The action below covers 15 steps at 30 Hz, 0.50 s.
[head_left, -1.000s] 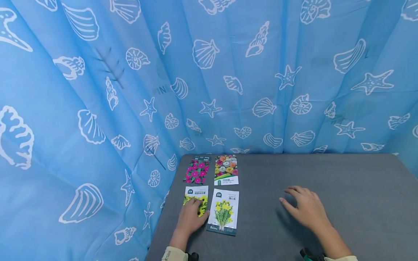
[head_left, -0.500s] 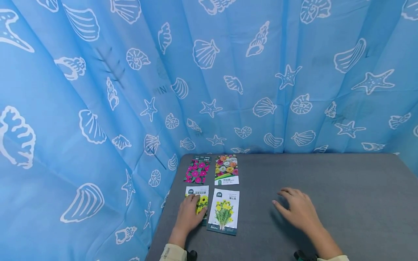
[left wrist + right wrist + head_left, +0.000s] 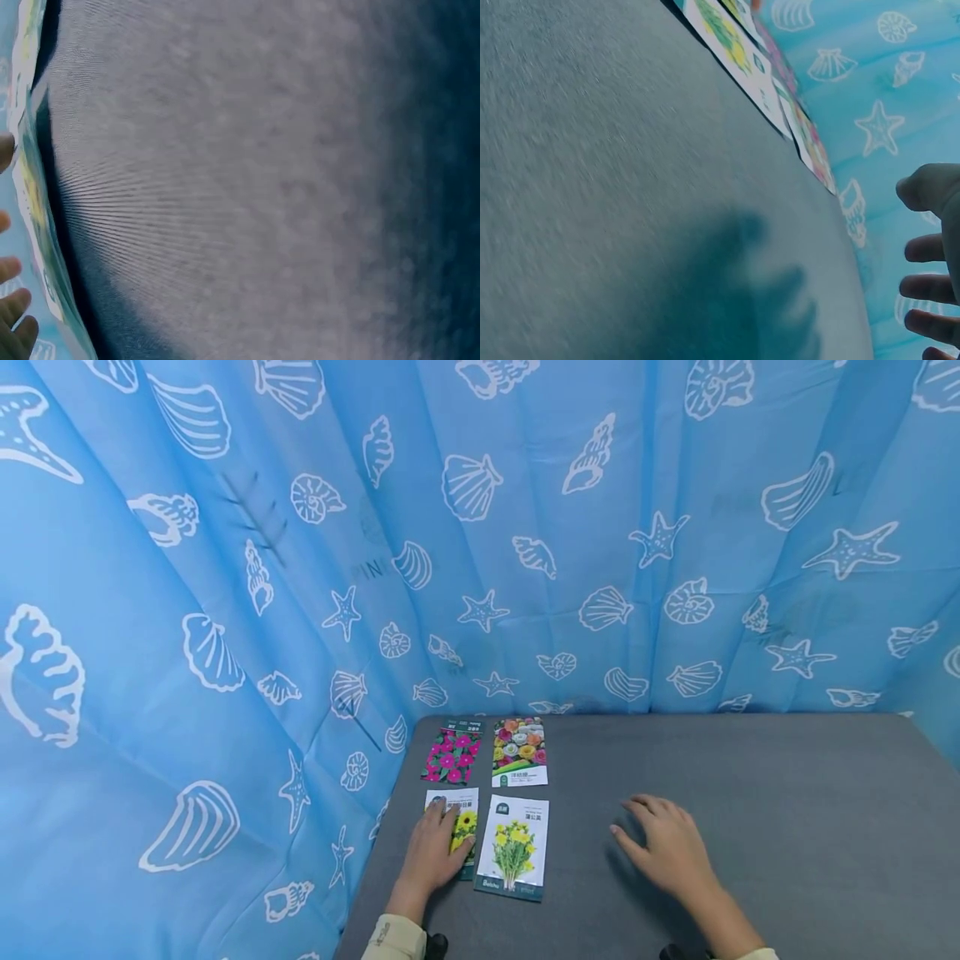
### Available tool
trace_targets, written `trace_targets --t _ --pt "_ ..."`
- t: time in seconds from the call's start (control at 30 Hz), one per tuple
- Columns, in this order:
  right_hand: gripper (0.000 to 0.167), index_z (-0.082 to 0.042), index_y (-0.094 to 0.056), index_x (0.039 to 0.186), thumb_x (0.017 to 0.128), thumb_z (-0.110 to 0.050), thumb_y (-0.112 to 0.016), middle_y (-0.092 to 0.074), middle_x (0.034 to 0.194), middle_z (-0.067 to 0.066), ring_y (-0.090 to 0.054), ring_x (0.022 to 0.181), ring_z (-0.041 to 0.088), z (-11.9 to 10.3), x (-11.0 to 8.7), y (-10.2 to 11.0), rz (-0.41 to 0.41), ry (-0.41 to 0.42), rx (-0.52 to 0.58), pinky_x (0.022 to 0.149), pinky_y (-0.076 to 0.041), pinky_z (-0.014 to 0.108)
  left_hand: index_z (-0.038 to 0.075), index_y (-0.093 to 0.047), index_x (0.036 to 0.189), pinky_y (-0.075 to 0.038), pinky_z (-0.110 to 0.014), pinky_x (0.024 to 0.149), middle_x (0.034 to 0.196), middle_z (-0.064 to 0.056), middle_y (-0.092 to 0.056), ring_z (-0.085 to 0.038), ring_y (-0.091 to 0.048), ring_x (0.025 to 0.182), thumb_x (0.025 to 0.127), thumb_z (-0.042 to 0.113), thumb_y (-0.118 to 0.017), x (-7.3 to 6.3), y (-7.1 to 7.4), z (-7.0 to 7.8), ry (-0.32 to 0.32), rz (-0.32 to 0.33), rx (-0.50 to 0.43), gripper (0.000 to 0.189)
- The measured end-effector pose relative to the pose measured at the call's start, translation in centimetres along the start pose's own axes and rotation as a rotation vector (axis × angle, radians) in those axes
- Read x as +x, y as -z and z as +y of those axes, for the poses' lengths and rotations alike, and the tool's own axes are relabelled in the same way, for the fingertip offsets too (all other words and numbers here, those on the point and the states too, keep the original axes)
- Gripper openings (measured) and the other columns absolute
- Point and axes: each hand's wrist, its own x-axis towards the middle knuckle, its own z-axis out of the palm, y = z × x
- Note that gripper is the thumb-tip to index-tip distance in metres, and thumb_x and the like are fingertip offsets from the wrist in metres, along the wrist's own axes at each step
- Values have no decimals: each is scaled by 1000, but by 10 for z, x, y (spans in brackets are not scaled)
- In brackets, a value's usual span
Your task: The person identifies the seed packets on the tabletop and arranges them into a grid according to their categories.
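Observation:
My left hand [image 3: 432, 847] lies over a seed packet with yellow sunflowers [image 3: 466, 828], covering its left part; the fingers are loosely spread. Just right of it is a white seed packet with yellow dandelion flowers [image 3: 513, 847]. Behind these two lie a packet with magenta flowers [image 3: 453, 753] and one with mixed-colour blooms [image 3: 521, 752]. Off to the right, my right hand [image 3: 667, 846] hovers above the table with relaxed, slightly bent fingers and holds nothing. In the right wrist view its fingers [image 3: 928, 289] are apart, and its shadow falls on the cloth.
A dark grey cloth-covered table [image 3: 750, 777] carries the packets on its left side. Blue curtains [image 3: 555, 527] printed with white shells and starfish hang along the back and left edges.
My right hand has drifted left over the table. My left hand has slid slightly up and left across the sunflower packet, whose right part now shows.

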Motion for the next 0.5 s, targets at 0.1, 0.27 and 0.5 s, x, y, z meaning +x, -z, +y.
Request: trace_targets --t 0.1,0.27,0.5 --pt "47 -8 -74 130 94 -37 -81 -71 131 18 -64 123 44 -5 -1 -7 13 17 14 99 -48 70 8 -55 154 -37 -66 121 166 -23 -43 -47 -38 155 103 45 -68 1 -1 0 -7 -26 0 64" --pt "48 -9 -73 132 94 -38 -80 -70 133 17 -63 127 43 -14 -4 -20 -8 38 28 103 -47 70 11 -56 154 -34 -67 123 167 -23 -41 -48 -36 156 104 47 -65 1 -2 1 23 -38 -48 62" --pt "53 -10 -71 135 94 -43 -79 -68 138 17 -61 131 42 -29 -4 -32 -60 33 5 109 -45 68 11 -53 157 -35 -67 122 168 -25 -38 -48 -36 156 104 49 -64 2 -5 -2 33 -44 -54 65"
